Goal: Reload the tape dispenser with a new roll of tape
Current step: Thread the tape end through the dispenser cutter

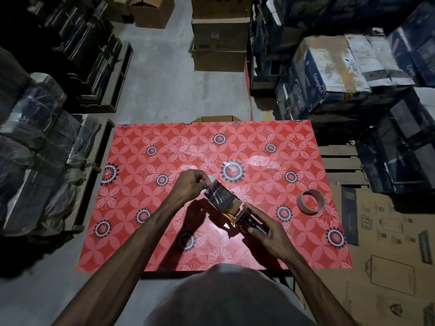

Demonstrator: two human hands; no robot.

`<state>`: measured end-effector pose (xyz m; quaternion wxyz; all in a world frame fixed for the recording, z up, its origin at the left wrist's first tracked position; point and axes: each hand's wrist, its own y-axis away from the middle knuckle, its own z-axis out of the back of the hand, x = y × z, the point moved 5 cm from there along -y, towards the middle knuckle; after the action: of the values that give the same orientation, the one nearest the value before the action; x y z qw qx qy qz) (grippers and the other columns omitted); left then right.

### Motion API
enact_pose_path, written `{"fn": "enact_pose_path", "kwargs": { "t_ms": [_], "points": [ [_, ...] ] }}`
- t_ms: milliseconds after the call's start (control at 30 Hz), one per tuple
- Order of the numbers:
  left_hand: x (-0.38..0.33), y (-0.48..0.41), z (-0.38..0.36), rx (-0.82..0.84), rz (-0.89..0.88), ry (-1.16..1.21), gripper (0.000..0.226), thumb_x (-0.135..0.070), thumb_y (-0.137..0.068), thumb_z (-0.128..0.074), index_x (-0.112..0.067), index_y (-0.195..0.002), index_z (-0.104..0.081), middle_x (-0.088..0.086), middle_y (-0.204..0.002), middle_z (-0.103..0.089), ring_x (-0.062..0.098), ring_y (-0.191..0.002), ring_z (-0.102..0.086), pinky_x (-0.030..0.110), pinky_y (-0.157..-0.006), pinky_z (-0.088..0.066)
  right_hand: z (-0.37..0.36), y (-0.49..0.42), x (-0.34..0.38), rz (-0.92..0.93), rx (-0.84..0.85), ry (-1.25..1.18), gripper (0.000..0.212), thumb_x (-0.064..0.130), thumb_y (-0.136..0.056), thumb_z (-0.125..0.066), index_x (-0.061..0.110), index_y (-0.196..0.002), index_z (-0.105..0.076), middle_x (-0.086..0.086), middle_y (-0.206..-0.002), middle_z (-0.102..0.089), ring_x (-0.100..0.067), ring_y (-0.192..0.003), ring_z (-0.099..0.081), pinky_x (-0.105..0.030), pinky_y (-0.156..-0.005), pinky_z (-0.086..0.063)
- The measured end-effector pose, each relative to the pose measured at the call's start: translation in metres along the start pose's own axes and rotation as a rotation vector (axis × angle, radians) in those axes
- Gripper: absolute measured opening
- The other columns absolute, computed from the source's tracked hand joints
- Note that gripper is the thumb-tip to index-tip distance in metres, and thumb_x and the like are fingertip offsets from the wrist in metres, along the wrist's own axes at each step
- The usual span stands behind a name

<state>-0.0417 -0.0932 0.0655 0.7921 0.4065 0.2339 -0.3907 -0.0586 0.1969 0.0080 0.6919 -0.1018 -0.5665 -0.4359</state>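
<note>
Tape dispenser (231,209), held above the table (146,231): my right hand (266,234) wraps its handle, my left hand (191,184) pinches the loaded roll's (220,196) free end; best drawn taut, straight toward the blade.

Two bare hands: left hand (191,185), right hand (267,235). One handheld tape dispenser with black grip (237,214). One clear tape roll, mounted on dispenser (220,195). One loose reddish-brown tape ring (310,201). One red floral-patterned surface (164,161). Three plain brown cardboard boxes, one stack (220,34).
</note>
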Motion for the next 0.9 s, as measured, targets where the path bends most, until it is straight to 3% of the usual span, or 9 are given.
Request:
{"fn": "enact_pose_path", "kwargs": {
  "t_ms": [100,200,267,367,467,567,667,767,900],
  "points": [
    [0.013,-0.003,0.012,-0.037,0.053,0.024,0.032,0.001,-0.099,-0.065,-0.022,-0.077,-0.068,0.007,-0.09,-0.078,0.025,-0.083,-0.064,0.033,-0.069,-0.051,0.005,0.01,-0.001,-0.005,-0.001,0.027,0.068,0.012,-0.095,-0.073,0.05,-0.146,-0.049,0.042,-0.135,-0.056,0.014,-0.129,-0.052,-0.007,-0.099,-0.039],
    [0.019,-0.006,0.021,0.03,0.081,0.012,0.017,-0.003,-0.096,-0.072,-0.015,-0.084,-0.074,0.011,-0.098,-0.08,0.029,-0.091,-0.072,0.049,-0.089,-0.06,0.006,0.02,-0.008,-0.02,0.014,0.022,0.069,0.007,-0.093,-0.072,0.05,-0.144,-0.052,0.04,-0.132,-0.06,0.014,-0.126,-0.055,-0.006,-0.097,-0.041],
    [0.02,-0.007,0.019,0.06,0.083,-0.011,0.01,-0.006,-0.097,-0.072,-0.012,-0.09,-0.073,0.012,-0.102,-0.08,0.031,-0.1,-0.075,0.049,-0.095,-0.058,0.007,0.021,-0.009,-0.021,0.027,0.013,0.069,0.006,-0.093,-0.072,0.047,-0.145,-0.052,0.038,-0.136,-0.058,0.012,-0.13,-0.053,-0.009,-0.101,-0.04],
    [0.025,-0.008,0.009,0.053,0.084,0.029,0.016,-0.007,-0.1,-0.067,-0.017,-0.087,-0.068,0.013,-0.106,-0.078,0.031,-0.106,-0.073,0.047,-0.099,-0.057,0.002,0.021,-0.007,-0.022,0.075,0.018,0.068,0.008,-0.097,-0.07,0.046,-0.147,-0.045,0.045,-0.138,-0.05,0.021,-0.13,-0.044,0.0,-0.098,-0.035],
    [0.038,-0.007,-0.009,0.142,0.119,0.145,0.014,-0.012,-0.104,-0.06,-0.018,-0.091,-0.061,0.009,-0.107,-0.069,0.03,-0.101,-0.062,0.038,-0.084,-0.052,-0.002,0.019,-0.01,-0.077,0.14,0.027,0.07,0.014,-0.099,-0.068,0.05,-0.148,-0.034,0.04,-0.139,-0.043,0.032,-0.118,-0.043,0.002,-0.09,-0.036],
    [0.046,-0.004,-0.026,0.253,0.205,0.263,0.013,-0.01,-0.104,-0.06,-0.017,-0.094,-0.054,0.012,-0.105,-0.067,0.025,-0.095,-0.059,0.036,-0.077,-0.046,-0.003,0.018,-0.015,-0.147,0.175,-0.021,0.062,0.006,-0.098,-0.066,0.046,-0.141,-0.045,0.014,-0.131,-0.058,0.014,-0.107,-0.058,0.001,-0.073,-0.046],
    [0.05,0.005,-0.037,0.341,0.319,0.393,0.014,-0.006,-0.111,-0.041,-0.013,-0.1,-0.047,0.007,-0.09,-0.077,0.02,-0.077,-0.07,0.033,-0.065,-0.054,-0.002,0.016,-0.019,-0.151,0.173,0.001,0.042,0.026,-0.099,-0.069,0.052,-0.128,-0.053,0.013,-0.116,-0.068,0.011,-0.096,-0.065,-0.004,-0.075,-0.047],
    [0.06,0.008,-0.042,0.354,0.363,0.475,0.015,-0.008,-0.114,-0.035,-0.01,-0.103,-0.045,0.005,-0.081,-0.081,0.02,-0.077,-0.069,0.027,-0.057,-0.052,0.001,0.014,-0.028,-0.191,0.19,0.029,0.033,0.053,-0.096,-0.063,0.062,-0.123,-0.048,0.021,-0.091,-0.071,0.004,-0.09,-0.069,-0.023,-0.085,-0.048],
    [0.064,0.003,-0.044,0.342,0.365,0.588,0.015,-0.009,-0.114,-0.037,-0.01,-0.102,-0.046,0.013,-0.094,-0.078,0.021,-0.076,-0.066,0.031,-0.063,-0.057,0.0,0.012,-0.033,-0.204,0.211,0.037,0.042,0.074,-0.089,-0.052,0.068,-0.13,-0.046,0.009,-0.116,-0.072,-0.005,-0.104,-0.068,-0.029,-0.091,-0.052]
  ]
}}
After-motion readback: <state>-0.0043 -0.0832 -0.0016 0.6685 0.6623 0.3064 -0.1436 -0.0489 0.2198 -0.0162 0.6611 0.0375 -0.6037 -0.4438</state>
